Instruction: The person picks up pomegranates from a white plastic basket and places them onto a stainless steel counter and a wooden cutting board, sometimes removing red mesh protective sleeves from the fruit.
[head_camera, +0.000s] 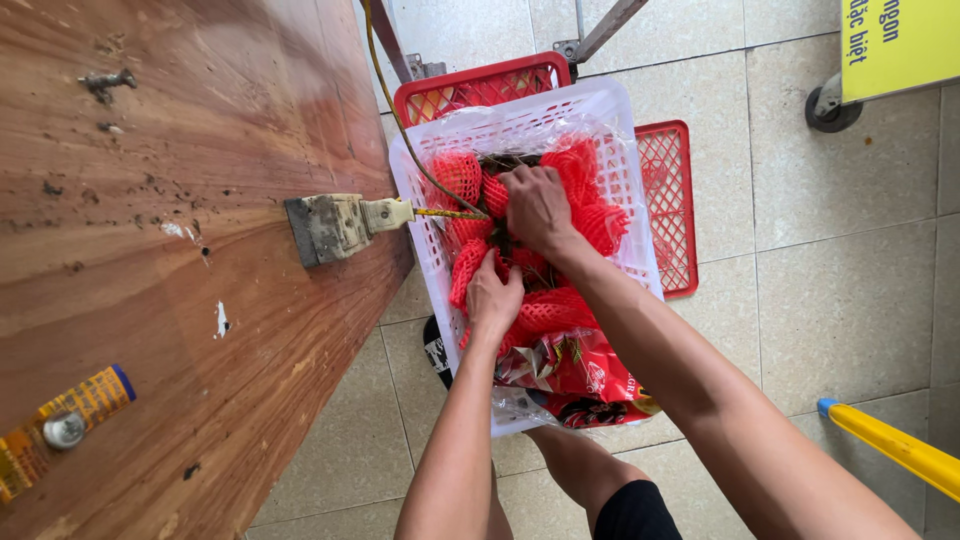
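Note:
A white plastic basket (632, 190) sits on the tiled floor, lined with clear plastic and filled with red foam net sleeves (592, 222) around dark fruit. My left hand (494, 293) reaches into the middle of the basket with its fingers dug down between the red sleeves. My right hand (537, 208) is further in, closed over a dark item among the sleeves near the basket's centre. A red printed plastic bag (575, 368) lies crumpled at the near end of the basket, just below my left wrist.
A worn wooden table (170, 250) fills the left, with a metal socket block (330, 226), its yellow cable (385, 90) and a yellow tube (60, 425). Red crates (670, 205) lie under and beside the basket. A yellow handle (895, 448) and wheeled yellow sign (895, 40) stand right.

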